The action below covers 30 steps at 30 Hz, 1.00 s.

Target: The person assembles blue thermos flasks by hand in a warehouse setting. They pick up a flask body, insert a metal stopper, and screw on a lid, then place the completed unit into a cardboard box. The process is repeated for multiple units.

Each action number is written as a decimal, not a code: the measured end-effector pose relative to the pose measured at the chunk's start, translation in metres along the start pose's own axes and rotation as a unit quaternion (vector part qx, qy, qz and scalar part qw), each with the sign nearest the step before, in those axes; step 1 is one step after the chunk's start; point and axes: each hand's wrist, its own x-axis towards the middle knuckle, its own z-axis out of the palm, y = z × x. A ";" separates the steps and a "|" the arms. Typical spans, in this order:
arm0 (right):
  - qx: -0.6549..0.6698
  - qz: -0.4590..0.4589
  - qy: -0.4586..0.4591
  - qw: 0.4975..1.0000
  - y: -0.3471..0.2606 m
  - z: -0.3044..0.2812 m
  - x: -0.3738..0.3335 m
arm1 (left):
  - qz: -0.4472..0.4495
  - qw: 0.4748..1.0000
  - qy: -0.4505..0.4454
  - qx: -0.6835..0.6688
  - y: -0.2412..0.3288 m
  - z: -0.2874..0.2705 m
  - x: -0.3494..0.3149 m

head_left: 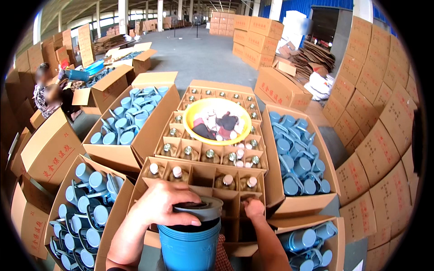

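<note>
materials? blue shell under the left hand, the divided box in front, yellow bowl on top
Blue shell: looks like moulded plastic, smooth with a slight sheen; the grey cap under the left hand seems plastic too, matte. Divided box: brown corrugated cardboard, dull, with folded flaps and slotted partitions; the right hand reaches into one cell. Yellow bowl: probably plastic, with a glossy, even-coloured thin rim.

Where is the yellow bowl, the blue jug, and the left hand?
Yellow bowl (246, 131), head view, right rim.
Blue jug (190, 250), head view, front of its body.
Left hand (165, 203), head view, back of the hand.
</note>
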 end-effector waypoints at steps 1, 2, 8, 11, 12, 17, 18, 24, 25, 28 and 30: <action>0.014 -0.010 0.012 1.000 -0.001 0.001 0.000 | -0.005 1.000 -0.009 -0.006 -0.005 0.002 0.000; -0.010 -0.024 0.011 1.000 -0.002 -0.002 0.005 | -0.014 1.000 -0.020 -0.003 -0.007 0.002 0.002; -0.089 -0.070 -0.020 0.993 -0.002 -0.002 0.003 | 0.006 0.993 -0.113 0.041 -0.016 0.006 0.026; -0.085 -0.067 -0.039 0.993 -0.009 -0.012 -0.004 | -0.003 0.984 -0.164 0.071 -0.010 -0.002 0.029; -0.084 -0.071 -0.037 0.993 -0.009 -0.016 -0.007 | -0.008 0.981 -0.177 0.080 -0.007 -0.007 0.031; -0.042 -0.078 -0.046 0.995 -0.013 -0.016 -0.018 | -0.036 0.987 -0.114 0.107 0.007 -0.015 0.009; -0.047 -0.081 -0.028 0.995 -0.002 -0.008 -0.022 | -0.048 0.991 -0.075 0.100 0.013 -0.017 0.007; -0.015 -0.109 0.037 0.993 0.000 -0.048 -0.049 | -0.220 0.859 0.366 -0.282 -0.043 0.011 -0.036; 0.008 -0.131 0.066 0.989 -0.005 -0.071 -0.053 | -0.216 0.787 0.426 -0.390 -0.060 0.025 -0.039; 0.022 -0.200 0.162 0.966 -0.050 -0.152 -0.066 | -0.371 0.602 0.415 -0.572 -0.087 0.070 -0.059; 0.014 -0.253 0.201 0.946 -0.093 -0.218 -0.089 | -0.390 0.518 0.376 -0.662 -0.109 0.114 -0.073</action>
